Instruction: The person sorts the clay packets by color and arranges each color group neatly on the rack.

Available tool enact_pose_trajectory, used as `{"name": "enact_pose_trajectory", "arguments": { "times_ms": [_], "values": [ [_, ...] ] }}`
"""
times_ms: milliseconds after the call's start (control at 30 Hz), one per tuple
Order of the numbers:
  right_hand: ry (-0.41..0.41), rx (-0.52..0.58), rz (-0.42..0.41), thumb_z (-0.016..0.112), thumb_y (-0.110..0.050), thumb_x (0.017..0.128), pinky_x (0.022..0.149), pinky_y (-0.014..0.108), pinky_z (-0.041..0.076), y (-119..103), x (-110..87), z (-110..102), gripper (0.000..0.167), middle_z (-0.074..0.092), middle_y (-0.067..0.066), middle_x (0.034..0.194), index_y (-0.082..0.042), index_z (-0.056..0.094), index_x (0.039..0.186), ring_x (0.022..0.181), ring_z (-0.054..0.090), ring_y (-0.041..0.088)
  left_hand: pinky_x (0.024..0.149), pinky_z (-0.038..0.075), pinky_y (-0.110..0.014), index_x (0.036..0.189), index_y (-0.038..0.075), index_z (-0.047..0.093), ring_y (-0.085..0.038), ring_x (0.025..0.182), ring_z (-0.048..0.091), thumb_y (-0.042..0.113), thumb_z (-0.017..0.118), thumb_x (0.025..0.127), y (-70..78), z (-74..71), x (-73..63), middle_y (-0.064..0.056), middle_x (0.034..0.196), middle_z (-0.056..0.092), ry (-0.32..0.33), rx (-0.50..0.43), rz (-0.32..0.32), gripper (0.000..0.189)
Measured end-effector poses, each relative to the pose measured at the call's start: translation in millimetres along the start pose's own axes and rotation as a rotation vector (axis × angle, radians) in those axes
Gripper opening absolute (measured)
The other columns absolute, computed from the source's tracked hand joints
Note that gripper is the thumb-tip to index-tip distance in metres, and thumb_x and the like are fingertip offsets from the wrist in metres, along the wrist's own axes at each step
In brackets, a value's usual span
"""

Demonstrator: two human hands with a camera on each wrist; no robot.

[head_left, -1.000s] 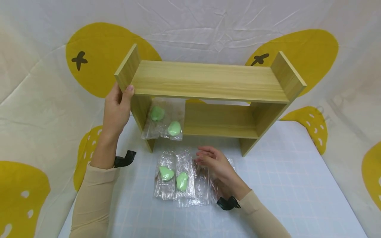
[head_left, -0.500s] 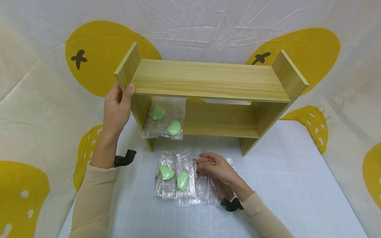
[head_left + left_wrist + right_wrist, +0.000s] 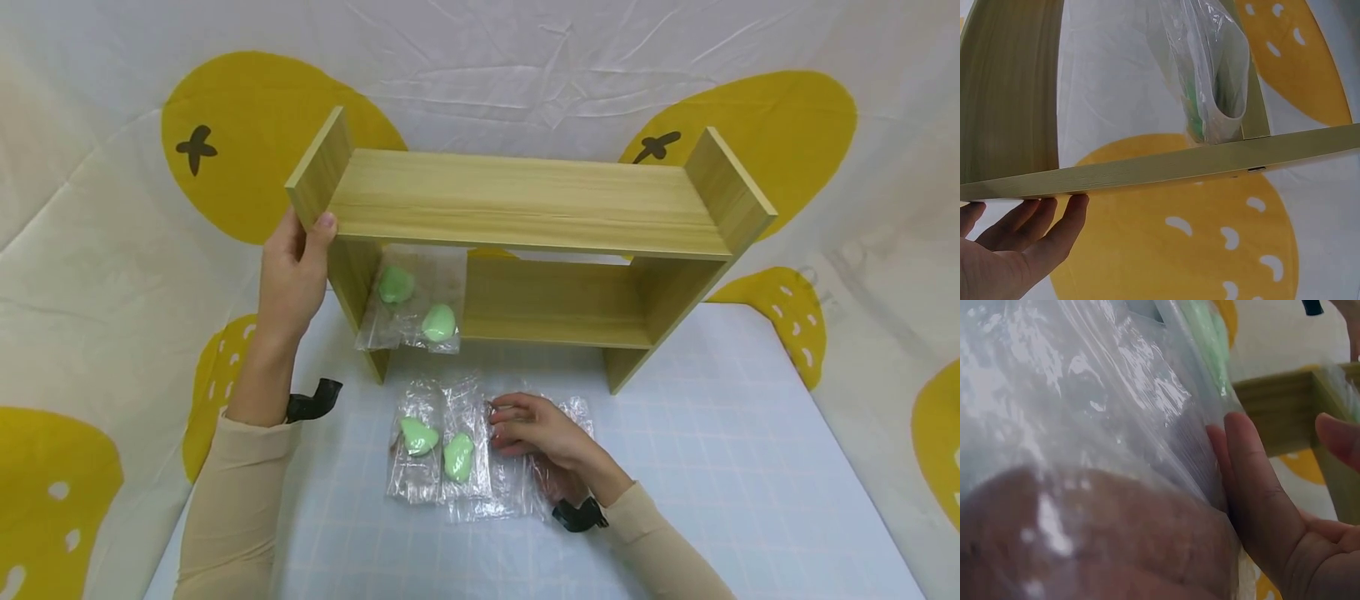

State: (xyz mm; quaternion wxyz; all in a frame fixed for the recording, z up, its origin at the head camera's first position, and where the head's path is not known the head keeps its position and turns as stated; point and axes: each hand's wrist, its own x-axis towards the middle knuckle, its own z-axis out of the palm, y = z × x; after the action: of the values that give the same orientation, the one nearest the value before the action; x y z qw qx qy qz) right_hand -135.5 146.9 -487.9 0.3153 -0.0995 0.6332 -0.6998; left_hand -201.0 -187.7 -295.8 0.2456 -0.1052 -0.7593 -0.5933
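My left hand [image 3: 294, 279] grips the left side panel of a wooden shelf [image 3: 525, 200], thumb at the front edge; in the left wrist view its fingers [image 3: 1075, 215] lie along the panel's outer face. Clear plastic bags [image 3: 450, 260] with green lumps [image 3: 438, 323] stand at the left of the lower shelf board. On the table in front lie several more clear bags [image 3: 420, 483], two showing green lumps [image 3: 418, 437]. Over the right part of this row is my right hand [image 3: 543, 429], fingers loosely bent against the plastic, thumb apart in the right wrist view. A reddish-brown shape [image 3: 1116, 531] shows through that plastic.
The shelf stands at the back of a table with a pale checked cloth [image 3: 750, 467]. Behind it hangs a white sheet [image 3: 510, 75] with yellow prints. Black wrist bands [image 3: 313, 402] stick out at both wrists.
My right hand has lowered slightly onto the bags and its fingers have come down against the plastic. The left hand and the shelf stay where they were.
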Motion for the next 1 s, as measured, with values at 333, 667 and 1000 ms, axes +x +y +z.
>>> {"name": "enact_pose_trajectory", "arguments": {
  "times_ms": [333, 667, 1000],
  "values": [
    [0.029, 0.069, -0.024, 0.063, 0.002, 0.095, 0.085, 0.045, 0.055, 5, 3.7, 7, 0.051, 0.059, 0.028, 0.126, 0.015, 0.042, 0.139, 0.099, 0.068, 0.033, 0.092, 0.047, -0.037, 0.140, 0.016, 0.057, -0.022, 0.108, 0.055, 0.032, 0.053, 0.104, 2.5, 0.8, 0.6, -0.007, 0.125, 0.060, 0.000, -0.003, 0.002, 0.040],
    [0.021, -0.143, -0.056, 0.073, -0.008, 0.091, 0.088, 0.035, 0.053, 11, 0.4, 22, 0.065, 0.062, 0.019, 0.124, -0.001, 0.043, 0.147, 0.107, 0.064, 0.025, 0.093, 0.046, -0.038, 0.140, 0.017, 0.056, -0.023, 0.109, 0.055, 0.033, 0.053, 0.104, 2.8, -0.2, -1.8, -0.007, 0.127, 0.059, 0.003, 0.005, -0.017, 0.040],
    [-0.127, -0.052, -0.016, 0.070, 0.004, 0.090, 0.069, 0.054, 0.057, 14, -4.5, 32, 0.089, 0.055, 0.024, 0.121, -0.025, 0.022, 0.159, 0.086, 0.069, 0.036, 0.093, 0.047, -0.039, 0.140, 0.017, 0.056, -0.023, 0.110, 0.056, 0.033, 0.053, 0.104, 2.7, 0.3, -2.0, -0.007, 0.128, 0.059, 0.005, 0.010, -0.016, 0.040]
  ]
}}
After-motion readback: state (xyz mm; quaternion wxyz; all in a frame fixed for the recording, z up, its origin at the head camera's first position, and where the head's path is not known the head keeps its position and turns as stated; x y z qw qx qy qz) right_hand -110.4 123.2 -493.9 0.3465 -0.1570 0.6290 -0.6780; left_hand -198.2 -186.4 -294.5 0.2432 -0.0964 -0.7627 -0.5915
